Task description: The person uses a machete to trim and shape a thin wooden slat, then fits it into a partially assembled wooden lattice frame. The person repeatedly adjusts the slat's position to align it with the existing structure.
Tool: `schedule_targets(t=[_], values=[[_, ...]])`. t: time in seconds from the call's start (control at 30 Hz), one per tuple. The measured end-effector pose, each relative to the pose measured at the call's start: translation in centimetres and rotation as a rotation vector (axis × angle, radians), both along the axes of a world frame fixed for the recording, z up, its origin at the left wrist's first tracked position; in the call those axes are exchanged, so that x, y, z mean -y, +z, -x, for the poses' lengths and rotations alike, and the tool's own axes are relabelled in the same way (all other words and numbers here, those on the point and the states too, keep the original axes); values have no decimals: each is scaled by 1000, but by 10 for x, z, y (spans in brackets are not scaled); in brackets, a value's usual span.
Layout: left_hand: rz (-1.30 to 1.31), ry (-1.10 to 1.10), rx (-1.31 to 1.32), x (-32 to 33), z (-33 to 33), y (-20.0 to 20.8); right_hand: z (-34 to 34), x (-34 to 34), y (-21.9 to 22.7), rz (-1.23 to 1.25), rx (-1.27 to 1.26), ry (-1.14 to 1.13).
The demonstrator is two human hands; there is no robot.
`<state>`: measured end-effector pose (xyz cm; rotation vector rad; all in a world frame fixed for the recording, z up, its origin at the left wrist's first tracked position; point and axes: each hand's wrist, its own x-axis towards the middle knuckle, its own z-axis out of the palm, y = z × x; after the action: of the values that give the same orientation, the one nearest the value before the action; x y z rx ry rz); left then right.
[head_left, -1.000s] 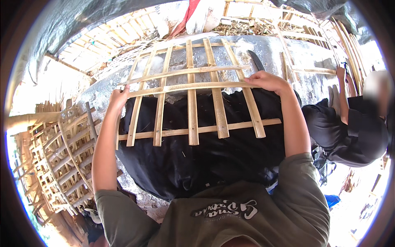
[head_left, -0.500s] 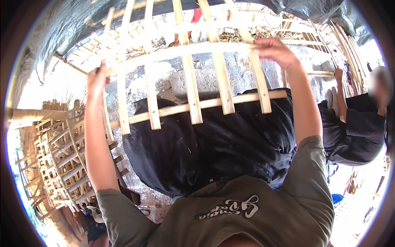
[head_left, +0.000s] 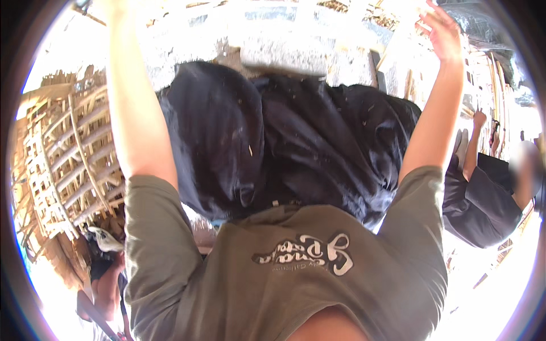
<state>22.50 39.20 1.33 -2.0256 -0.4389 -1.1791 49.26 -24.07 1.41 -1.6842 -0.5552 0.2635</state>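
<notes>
My left forearm (head_left: 136, 102) reaches up past the upper edge on the left. Its hand is lost beyond the edge and in the glare. At the upper right my right hand (head_left: 441, 31) is raised, fingers stretched out and apart, and nothing shows clearly in its grip. Pale bands with greyish patches between them (head_left: 270, 12) run along the top between my arms. They are too bleached by light to tell whether they belong to the slatted wooden frame. Below, dark cloth (head_left: 318, 136) covers my lap.
A grey block (head_left: 284, 59) lies just beyond my lap. Stacked slatted wooden lattices (head_left: 79, 153) stand at the left. A person in dark clothes (head_left: 483, 199) sits at the right near upright sticks (head_left: 500, 79). Another person's limb (head_left: 108, 290) shows at lower left.
The slatted wooden frame held in both hands over my lap has gone from there. My arms have stretched higher in the picture, and my right hand's fingers have opened.
</notes>
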Motion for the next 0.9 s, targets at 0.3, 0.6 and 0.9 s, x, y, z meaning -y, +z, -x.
schedule_targets(t=[0.3,0.6,0.9], values=[[1333,-521,461,135,2,-92,36,8,-93,-127,-227,-101],[1344,-467,524,144,8,-80,47,-40,-108,-431,-534,-245],[1280,-469,526,155,7,-80,48,-61,-121,-637,-535,-304]])
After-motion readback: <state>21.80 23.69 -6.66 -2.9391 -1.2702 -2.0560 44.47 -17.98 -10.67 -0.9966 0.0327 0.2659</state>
